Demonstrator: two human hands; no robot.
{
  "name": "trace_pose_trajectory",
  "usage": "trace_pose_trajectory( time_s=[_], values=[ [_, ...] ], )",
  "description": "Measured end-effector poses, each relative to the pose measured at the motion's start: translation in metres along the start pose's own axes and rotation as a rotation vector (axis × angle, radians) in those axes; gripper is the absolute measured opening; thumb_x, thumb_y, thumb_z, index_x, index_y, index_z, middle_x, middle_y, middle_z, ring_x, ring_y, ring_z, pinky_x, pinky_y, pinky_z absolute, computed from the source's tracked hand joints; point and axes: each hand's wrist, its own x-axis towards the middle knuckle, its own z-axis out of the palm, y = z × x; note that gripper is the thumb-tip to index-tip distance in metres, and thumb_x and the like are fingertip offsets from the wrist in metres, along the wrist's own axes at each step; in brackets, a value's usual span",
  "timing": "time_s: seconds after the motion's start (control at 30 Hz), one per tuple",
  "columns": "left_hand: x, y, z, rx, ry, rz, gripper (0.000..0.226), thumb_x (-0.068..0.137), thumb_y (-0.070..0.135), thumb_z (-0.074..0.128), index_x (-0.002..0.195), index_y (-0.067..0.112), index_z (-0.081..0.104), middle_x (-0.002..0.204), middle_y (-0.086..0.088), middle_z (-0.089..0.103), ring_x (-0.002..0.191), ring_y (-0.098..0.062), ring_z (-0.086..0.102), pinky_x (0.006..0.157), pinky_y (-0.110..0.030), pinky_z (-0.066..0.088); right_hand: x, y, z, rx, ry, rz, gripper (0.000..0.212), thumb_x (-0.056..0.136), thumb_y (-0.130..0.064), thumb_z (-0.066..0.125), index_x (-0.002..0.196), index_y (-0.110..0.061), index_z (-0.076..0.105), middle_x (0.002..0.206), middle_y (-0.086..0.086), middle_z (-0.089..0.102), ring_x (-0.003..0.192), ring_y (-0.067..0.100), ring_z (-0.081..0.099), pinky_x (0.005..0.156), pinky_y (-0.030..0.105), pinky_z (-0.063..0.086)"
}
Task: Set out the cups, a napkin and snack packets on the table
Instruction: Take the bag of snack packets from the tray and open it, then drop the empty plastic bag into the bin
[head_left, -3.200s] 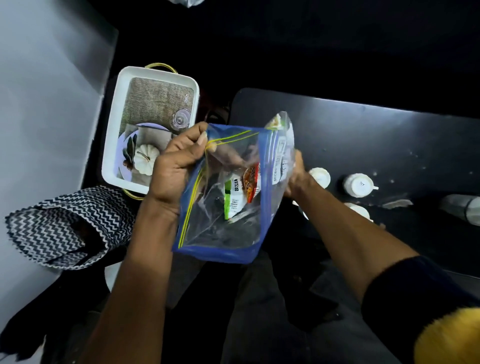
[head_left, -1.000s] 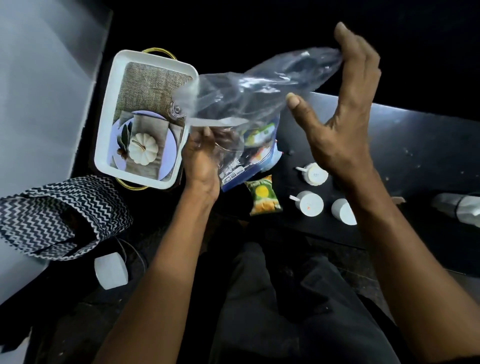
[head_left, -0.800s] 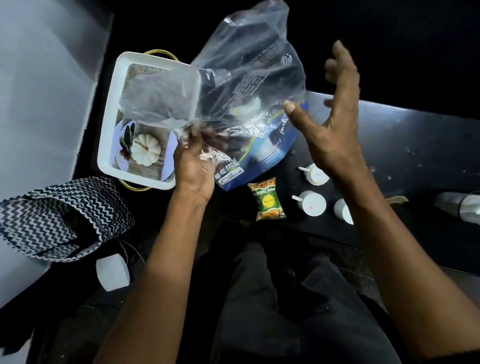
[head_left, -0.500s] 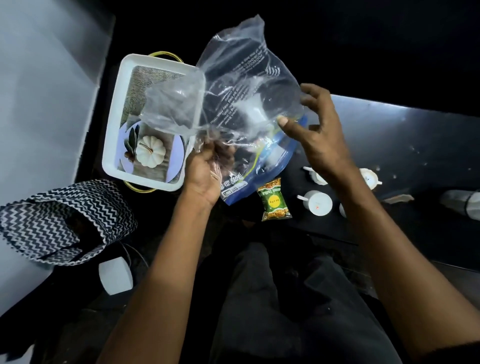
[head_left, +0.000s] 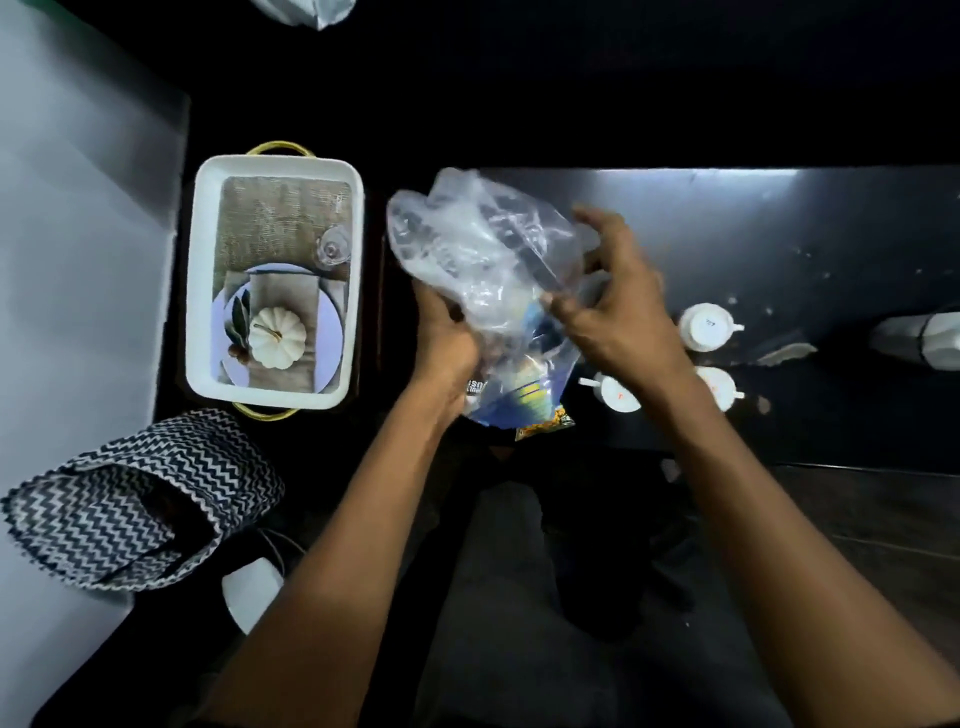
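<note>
A clear zip bag (head_left: 483, 249) with a blue edge hangs crumpled over the black table's (head_left: 779, 234) near left corner. My left hand (head_left: 447, 338) grips its lower left part. My right hand (head_left: 618, 312) pinches its right side with thumb and fingers. A green and yellow snack packet (head_left: 548, 423) lies on the table, mostly hidden under the bag. Three white cups (head_left: 706, 327) (head_left: 618, 392) (head_left: 719, 387) stand upside down on the table, right of the bag; my right forearm covers part of two of them.
A white tray (head_left: 205, 291) with gold handles stands to the left, holding a cloth mat, a plate, a napkin, a small white pumpkin and a glass. A zigzag-patterned bag (head_left: 130, 499) lies at lower left. A pale bottle (head_left: 919, 338) lies at the table's right edge.
The bag was upended and a snack packet dropped onto the table. Since then both hands have lowered and bunched the bag, and my right hand has closed on it.
</note>
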Motion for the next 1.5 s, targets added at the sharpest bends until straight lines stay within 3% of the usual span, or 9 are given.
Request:
trace_pose_trajectory(
  time_s=[0.17, 0.33, 0.53, 0.73, 0.83, 0.97, 1.13, 1.27, 1.5],
  values=[
    [-0.026, 0.005, 0.066, -0.006, -0.243, -0.076, 0.065, 0.047, 0.045, 0.066, 0.100, 0.007, 0.065, 0.092, -0.015, 0.070, 0.085, -0.027, 0.066, 0.078, -0.041, 0.052, -0.023, 0.027, -0.019, -0.075, -0.012, -0.118, 0.108, 0.075, -0.010, 0.071, 0.156, -0.051, 0.011, 0.136, -0.002, 0.050, 0.092, 0.014, 0.063, 0.079, 0.028, 0.055],
    [-0.048, 0.003, 0.137, 0.052, -0.159, -0.065, 0.038, 0.039, 0.034, 0.066, 0.066, 0.010, 0.074, 0.070, -0.012, 0.063, 0.073, -0.027, 0.058, 0.070, -0.041, 0.046, -0.037, 0.077, -0.081, -0.033, 0.050, -0.078, 0.046, 0.068, -0.008, 0.078, 0.113, -0.012, 0.075, 0.104, 0.007, 0.064, 0.088, 0.023, 0.065, 0.082, 0.024, 0.049],
    [-0.095, -0.026, 0.284, -0.148, -0.361, -0.132, 0.074, 0.068, 0.014, 0.069, 0.133, -0.009, 0.043, 0.122, -0.032, 0.052, 0.097, -0.036, 0.055, 0.091, -0.050, 0.043, -0.057, 0.150, -0.208, 0.184, 0.434, 0.232, 0.011, 0.059, -0.004, 0.076, 0.065, -0.013, 0.070, 0.064, -0.005, 0.061, 0.059, 0.005, 0.051, 0.056, 0.021, 0.042],
    [-0.120, -0.045, 0.431, 0.330, -0.694, 0.493, 0.097, 0.074, -0.007, 0.079, 0.154, 0.013, 0.028, 0.154, -0.016, 0.041, 0.136, -0.033, 0.051, 0.112, -0.050, 0.044, -0.097, 0.225, -0.347, 0.295, 0.573, 0.344, 0.007, 0.061, -0.011, 0.069, 0.056, -0.012, 0.063, 0.051, -0.013, 0.048, 0.053, -0.004, 0.044, 0.049, 0.020, 0.037],
    [-0.127, -0.043, 0.500, 0.447, -0.503, 0.530, 0.054, 0.067, 0.004, 0.082, 0.117, 0.009, 0.065, 0.111, -0.007, 0.072, 0.095, -0.010, 0.067, 0.082, -0.027, 0.053, -0.115, 0.254, -0.410, 0.606, 0.466, 0.344, 0.021, 0.069, -0.008, 0.071, 0.059, -0.026, 0.073, 0.055, -0.019, 0.064, 0.059, -0.005, 0.056, 0.060, 0.018, 0.047],
    [-0.131, -0.055, 0.583, 0.716, -0.331, 0.621, 0.009, 0.059, 0.014, 0.067, 0.065, 0.013, 0.060, 0.054, 0.009, 0.048, 0.051, 0.003, 0.039, 0.052, -0.020, 0.036, -0.142, 0.295, -0.468, 0.873, 0.411, 0.360, 0.041, 0.084, 0.000, 0.058, 0.122, -0.014, 0.062, 0.105, -0.002, 0.068, 0.085, 0.010, 0.063, 0.072, 0.021, 0.050],
    [-0.134, -0.087, 0.671, 0.873, -0.196, 0.549, 0.025, 0.074, 0.029, 0.072, 0.093, 0.013, 0.072, 0.085, -0.003, 0.077, 0.078, -0.023, 0.071, 0.070, -0.028, 0.051, -0.184, 0.364, -0.513, 0.017, 0.524, 0.354, 0.096, 0.072, -0.041, 0.079, 0.155, -0.042, 0.030, 0.144, -0.001, 0.039, 0.128, 0.017, 0.051, 0.103, 0.036, 0.049],
    [-0.142, -0.119, 0.727, 0.833, -0.558, 0.272, 0.007, 0.080, 0.010, 0.071, 0.086, 0.011, 0.073, 0.081, -0.006, 0.075, 0.069, -0.017, 0.069, 0.064, -0.030, 0.055, -0.181, 0.402, -0.506, 0.025, 0.396, 0.378, 0.114, 0.064, -0.020, 0.079, 0.155, -0.052, 0.017, 0.147, 0.005, 0.030, 0.125, 0.027, 0.055, 0.101, 0.035, 0.052],
    [-0.138, -0.164, 0.758, 0.715, -0.976, -0.288, 0.032, 0.097, 0.008, 0.052, 0.127, 0.016, 0.061, 0.107, -0.003, 0.066, 0.102, -0.017, 0.059, 0.084, -0.031, 0.042, -0.163, 0.510, -0.506, 0.065, 0.791, 0.644, 0.055, 0.069, -0.016, 0.073, 0.125, -0.021, 0.070, 0.114, 0.019, 0.064, 0.099, 0.038, 0.066, 0.086, 0.033, 0.052]
  ],
)
